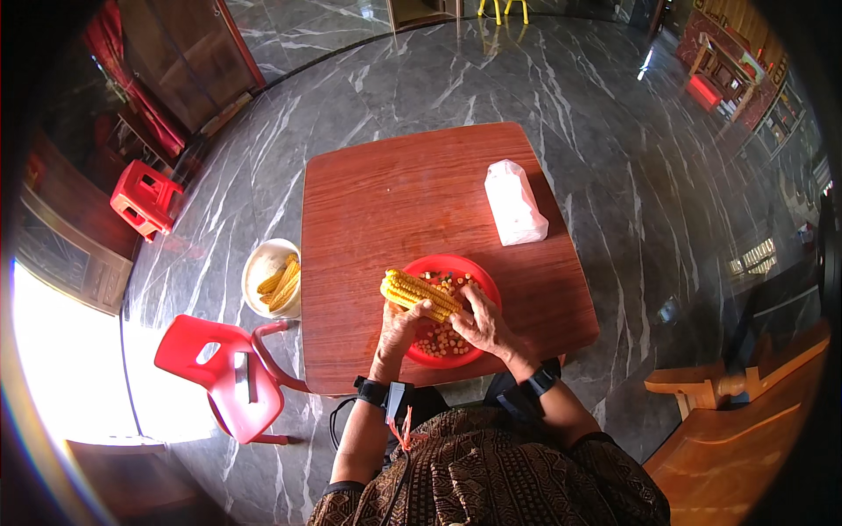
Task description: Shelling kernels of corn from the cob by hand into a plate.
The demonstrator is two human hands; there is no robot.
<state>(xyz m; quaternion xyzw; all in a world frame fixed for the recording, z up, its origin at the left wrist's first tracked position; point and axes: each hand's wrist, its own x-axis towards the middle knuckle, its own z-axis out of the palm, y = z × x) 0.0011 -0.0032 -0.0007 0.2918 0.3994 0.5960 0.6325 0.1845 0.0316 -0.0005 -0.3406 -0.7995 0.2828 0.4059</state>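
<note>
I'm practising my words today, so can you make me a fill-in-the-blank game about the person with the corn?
1. Both hands, the left hand and the right hand, hold one ear of ____ over the dish.
2. The loose kernels lie in a round plate whose colour is ____.
3. The white bowl with more cobs stands on the ____, beside the table.
4. The white bag lies on the ____.

Missing words: corn; red; floor; table

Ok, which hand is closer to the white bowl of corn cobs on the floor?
The left. The left hand grips the corn cob over the red bowl, on the side toward the white bowl. The right hand sits farther away, across the red bowl.
</note>
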